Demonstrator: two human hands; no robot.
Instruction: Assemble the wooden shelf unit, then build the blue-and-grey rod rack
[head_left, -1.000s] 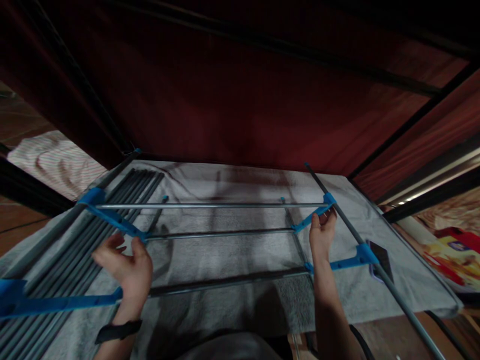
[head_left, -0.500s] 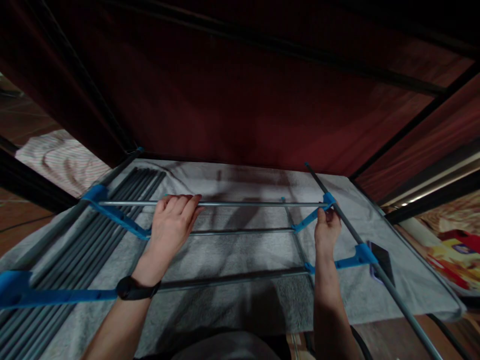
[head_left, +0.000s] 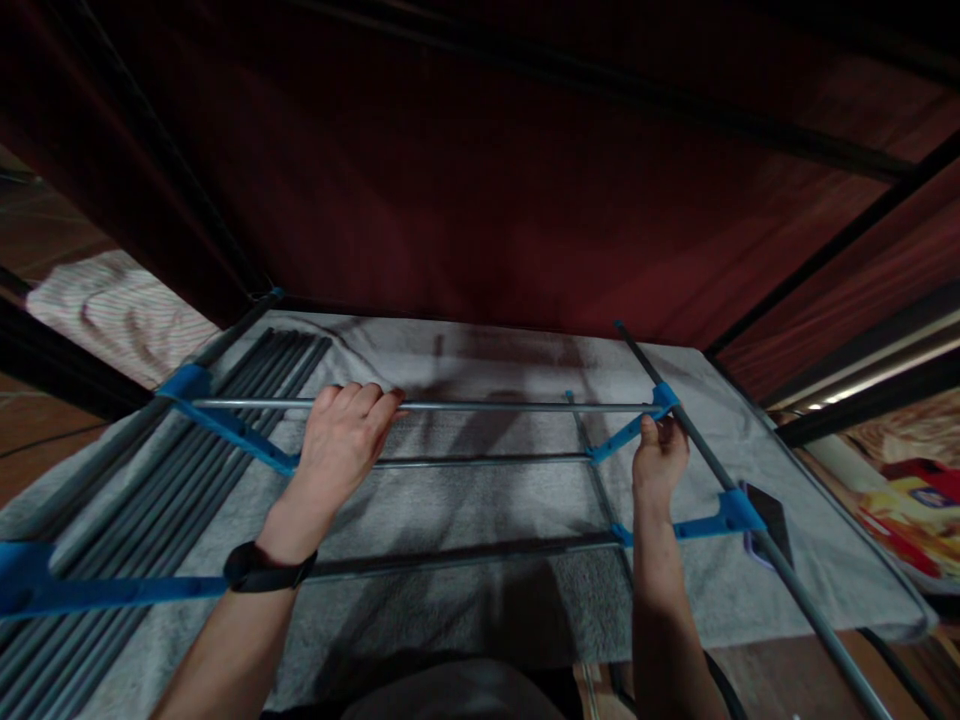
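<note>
A frame of grey metal tubes and blue plastic brackets lies across a grey cloth. My left hand (head_left: pixel 343 432), with a black band on the wrist, is wrapped round the left part of the upper cross tube (head_left: pixel 517 407). At that tube's right end my right hand (head_left: pixel 661 450) grips a blue bracket (head_left: pixel 666 398) from below, its fingers partly hidden. The bracket sits on the right side tube (head_left: pixel 705 450). Another blue bracket (head_left: pixel 739 512) is lower on the same tube. The cross tube's left end meets a blue bracket (head_left: pixel 187 385) on the left.
Several loose grey tubes (head_left: pixel 202 460) lie side by side on the cloth (head_left: pixel 480 625) at left. A phone (head_left: pixel 769 525) rests under the right side tube. Dark red fabric (head_left: pixel 480 230) on a black frame stands behind. Striped cloth (head_left: pixel 124 310) lies at far left, a colourful package (head_left: pixel 911 515) at right.
Both hands keep their holds on the tube and bracket. The view has shifted slightly, and the right hand and right side of the frame appear a little further right.
</note>
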